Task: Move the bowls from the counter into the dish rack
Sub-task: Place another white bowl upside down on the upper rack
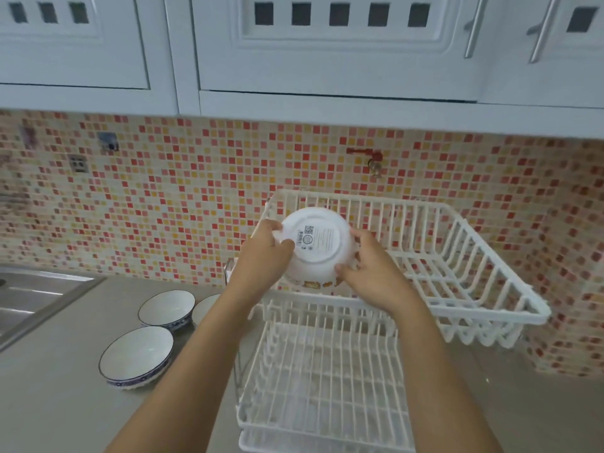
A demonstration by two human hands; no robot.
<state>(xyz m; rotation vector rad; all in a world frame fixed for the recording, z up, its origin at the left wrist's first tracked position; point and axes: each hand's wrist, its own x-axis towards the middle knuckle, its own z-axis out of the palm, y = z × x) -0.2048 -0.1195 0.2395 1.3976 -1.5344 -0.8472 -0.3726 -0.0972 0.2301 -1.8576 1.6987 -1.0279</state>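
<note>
Head view: a person stands at a grey counter [58, 403], looking down over both forearms. The left hand [264, 248] and right hand [369, 263] together hold a white bowl [318, 245] in the air, tipped on edge so its underside, bearing a printed label, faces the camera. Each grip is closed on the bowl's rim, left hand on the left edge, right hand on the lower right edge. The bowl hangs over the near-left corner of the upper tier of a white wire dish rack [474, 256], which stands right of centre; a lower tier sits nearer, under the arms.

Three blue-rimmed bowls wait on the counter to the left: one near [135, 356], one farther back [165, 308], and a third [206, 308] partly hidden by the left forearm.

To finish this step well, it probably pays to keep both hands on the rim, lower the bowl on edge between the upright wires, and release only once it rests steadily.

The bowl's inside is hidden, its label is too small to read, and a steel sink [29, 299] is cut off at far left.
</note>
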